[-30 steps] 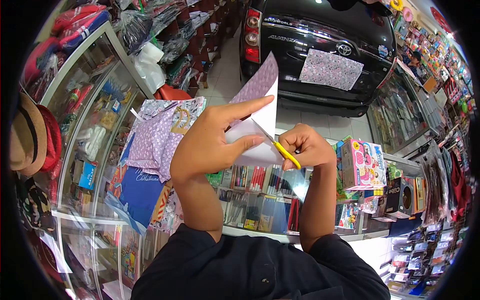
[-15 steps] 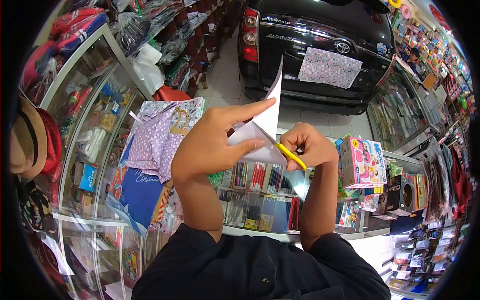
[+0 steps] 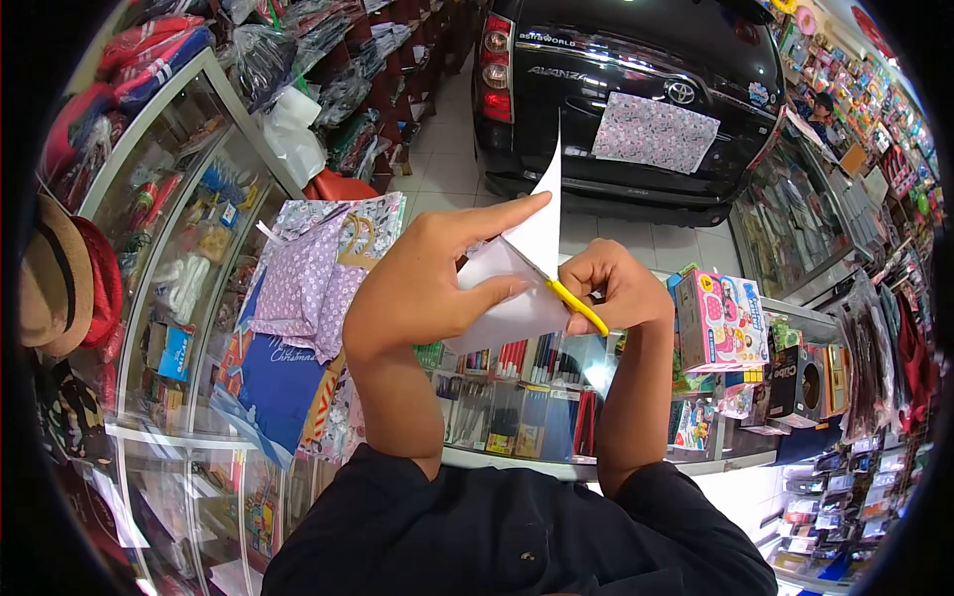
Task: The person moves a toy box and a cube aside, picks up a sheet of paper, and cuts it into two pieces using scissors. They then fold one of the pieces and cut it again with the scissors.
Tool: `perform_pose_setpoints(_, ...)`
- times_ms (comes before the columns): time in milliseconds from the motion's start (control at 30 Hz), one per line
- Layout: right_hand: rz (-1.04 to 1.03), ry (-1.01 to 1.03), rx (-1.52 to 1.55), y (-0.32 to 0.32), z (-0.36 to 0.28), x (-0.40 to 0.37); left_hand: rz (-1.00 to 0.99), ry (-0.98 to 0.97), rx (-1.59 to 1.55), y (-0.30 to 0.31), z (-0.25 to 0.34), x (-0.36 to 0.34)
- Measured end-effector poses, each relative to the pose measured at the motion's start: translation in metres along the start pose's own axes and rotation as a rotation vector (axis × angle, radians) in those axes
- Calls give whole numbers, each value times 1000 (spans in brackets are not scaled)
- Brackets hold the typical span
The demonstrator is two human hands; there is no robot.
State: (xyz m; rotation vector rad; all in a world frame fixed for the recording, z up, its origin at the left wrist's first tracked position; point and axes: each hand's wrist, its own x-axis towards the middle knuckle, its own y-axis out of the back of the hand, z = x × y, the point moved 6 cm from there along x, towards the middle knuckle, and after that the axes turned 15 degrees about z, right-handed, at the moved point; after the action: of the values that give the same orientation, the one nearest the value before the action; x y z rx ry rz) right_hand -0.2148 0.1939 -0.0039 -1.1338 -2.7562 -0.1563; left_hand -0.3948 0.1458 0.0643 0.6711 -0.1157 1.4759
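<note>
Up in front of me, over the glass counter, my left hand [image 3: 422, 278] grips a white sheet of paper [image 3: 540, 223], its thumb and index finger pressed along it. The sheet is split into an upright pointed flap and a lower part that spreads under my thumb. My right hand [image 3: 621, 286] is closed round the yellow handle of a pair of scissors [image 3: 576, 303]. The scissors' blades point up and left, lying at the paper between the two parts. My other right fingers are curled and partly hide the handle.
Left on the counter lie a purple flowered paper bag [image 3: 303, 273] and a blue Christmas bag [image 3: 283, 382]. A pink toy box [image 3: 723, 320] stands at right. Pens fill the glass case [image 3: 512, 397] below. A black car [image 3: 636, 60] is parked ahead.
The lower part of the paper has spread slightly down and left, and the upper flap has shifted a little. Both hands stay almost in place, the scissors still at the paper.
</note>
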Motion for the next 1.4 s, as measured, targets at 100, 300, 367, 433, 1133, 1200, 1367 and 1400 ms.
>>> perform_pose_setpoints(100, 0, -6, -20, -1, -1, 0, -10, -15, -4, -1, -1, -1)
perform_pose_setpoints(300, 28, 33, -94, 2, -3, 1, -1, -16, 18, 2, -4, 0)
perform_pose_setpoints(367, 21, -41, -81, 1, 1, -1, 36, -57, 22, 6, -1, 0)
perform_pose_setpoints(433, 20, -36, -87, 2, 1, -2, 31, -1, -8, 8, -2, 0)
perform_pose_setpoints(1133, 897, 445, -561, 71, 109, 54, -346, 517, -223, -68, -183, 9)
perform_pose_setpoints(1200, 866, 278, -502, 58, 142, 54, -327, 491, -215, -67, -175, 8)
perform_pose_setpoints(1367, 974, 284, -390, 50, 154, 36, -147, 425, -188, -47, -153, -14)
perform_pose_setpoints(1400, 1026, 264, -469, 54, 156, 33, -115, 387, -196, -44, -138, -20)
